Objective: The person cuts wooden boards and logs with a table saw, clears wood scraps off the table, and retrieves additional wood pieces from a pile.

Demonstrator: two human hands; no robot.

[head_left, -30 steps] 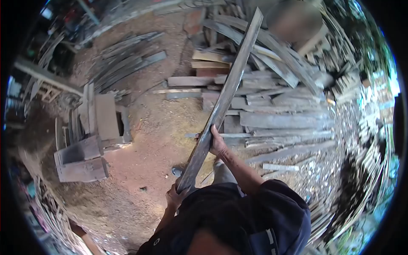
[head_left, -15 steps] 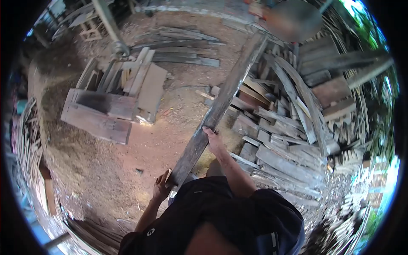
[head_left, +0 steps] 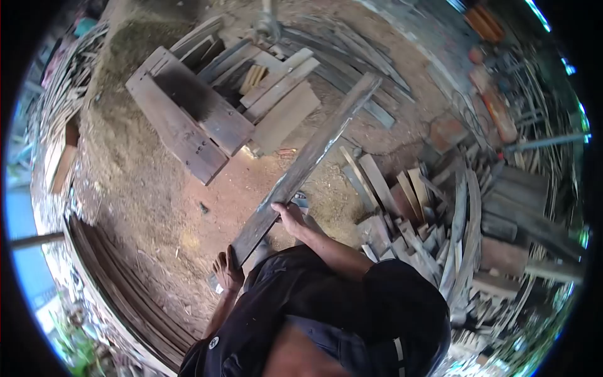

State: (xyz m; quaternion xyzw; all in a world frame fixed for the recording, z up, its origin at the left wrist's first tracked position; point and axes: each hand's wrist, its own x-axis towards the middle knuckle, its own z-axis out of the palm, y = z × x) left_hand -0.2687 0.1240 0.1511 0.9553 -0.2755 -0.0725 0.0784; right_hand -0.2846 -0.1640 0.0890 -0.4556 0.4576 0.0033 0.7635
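A long, weathered grey wooden plank [head_left: 308, 160] slants from near my body up to the right, over the dirt ground. At its near end my left hand [head_left: 227, 270] grips the edge, fingers against the side. My right hand [head_left: 290, 220] holds the plank further along, with the thumb on top and the other fingers hidden beneath. Past the plank's far end lie long grey boards [head_left: 352, 56] on the ground. Left of the plank, wide brown boards [head_left: 182, 113] rest on a low stack.
Piled wood pieces [head_left: 408, 232] fill the right side. Long dark boards [head_left: 125, 283] lie at lower left. Reddish dirt ground [head_left: 220, 201] lies between the stacks. A concrete edge [head_left: 433, 60] runs along the upper right. My shoe [head_left: 300, 201] shows beside the plank.
The view has turned rightward, so the wide brown boards now appear nearer the centre top. Both hands still hold the plank, which has swung round with the body.
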